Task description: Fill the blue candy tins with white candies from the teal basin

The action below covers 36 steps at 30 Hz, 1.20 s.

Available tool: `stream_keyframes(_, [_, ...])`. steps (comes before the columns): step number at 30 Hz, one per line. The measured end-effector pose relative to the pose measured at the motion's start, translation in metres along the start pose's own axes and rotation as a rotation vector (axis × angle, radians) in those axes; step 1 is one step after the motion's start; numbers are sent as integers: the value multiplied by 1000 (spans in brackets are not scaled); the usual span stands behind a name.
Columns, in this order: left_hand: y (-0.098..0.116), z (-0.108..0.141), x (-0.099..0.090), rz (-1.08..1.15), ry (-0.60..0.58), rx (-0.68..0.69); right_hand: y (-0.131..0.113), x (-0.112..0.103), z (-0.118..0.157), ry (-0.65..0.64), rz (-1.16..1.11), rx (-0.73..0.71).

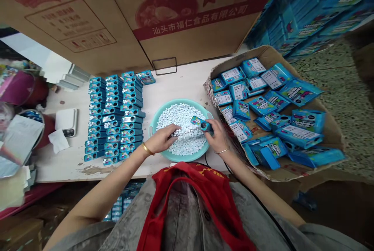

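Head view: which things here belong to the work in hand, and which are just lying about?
Part of the work:
- small blue box in the right hand
- white candy pellets, left hand over them
- turquoise basin
- rows of blue boxes
- open carton of blue boxes

Apparently lying about:
- white scale
- crumpled paper
- magenta tub

This looks like a small packing workshop: a desk (187, 78) with rows of blue candy boxes (115, 116), a basin (152, 126) of loose white candies (184, 146), printed shipping cartons (187, 48), and a speckled floor (339, 79).
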State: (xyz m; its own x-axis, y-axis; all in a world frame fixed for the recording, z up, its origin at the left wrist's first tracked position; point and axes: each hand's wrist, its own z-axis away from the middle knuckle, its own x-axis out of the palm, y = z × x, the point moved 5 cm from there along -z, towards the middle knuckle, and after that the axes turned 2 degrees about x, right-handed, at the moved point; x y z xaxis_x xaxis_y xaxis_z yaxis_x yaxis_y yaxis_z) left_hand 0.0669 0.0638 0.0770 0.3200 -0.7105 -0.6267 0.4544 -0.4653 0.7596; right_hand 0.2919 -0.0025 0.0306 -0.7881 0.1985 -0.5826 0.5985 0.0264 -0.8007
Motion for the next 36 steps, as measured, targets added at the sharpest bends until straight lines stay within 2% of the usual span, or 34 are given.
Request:
stream_keyframes(3, [24, -14, -17, -185, -112, -28, -5, 13, 3, -50, 9, -43])
stream_keyframes(7, [57, -30, -23, -491, -285, -139, -10, 23, 6, -65, 4, -88])
stream_keyframes(11, [95, -39, -27, -643, -277, -193, -13, 26, 7, -76, -28, -81])
stream_keyframes(14, [105, -38, -30, -664, -263, -158, -12, 26, 7, -67, -30, -75])
stream_keyframes(15, [99, -37, -32, -664, -252, -151, -10, 25, 7, -61, -28, -71])
stream_keyframes(17, [74, -34, -35, -654, -191, -166, -7, 22, 7, -42, -29, -57])
stream_keyframes(20, [11, -30, -26, -605, -77, -241, 0, 15, 4, -5, -40, -18])
stream_keyframes(23, [-52, -29, 11, -518, -88, -323, 5, 6, 1, 22, -35, 33])
stream_keyframes(25, [-75, -31, 44, -447, -111, -317, 6, 0, -2, 31, -27, 60])
stream_keyframes(28, [-79, -33, 89, -327, -132, -257, 7, -7, -5, 53, -23, 74])
stream_keyframes(31, [-67, -33, 118, -189, -144, -205, 7, -11, -6, 74, -24, 86])
stream_keyframes(33, [-60, -33, 127, -81, -134, -189, 9, -11, -6, 83, -25, 101])
stream_keyframes(36, [-59, -29, 127, 79, -96, -185, 12, -10, -6, 110, -38, 121])
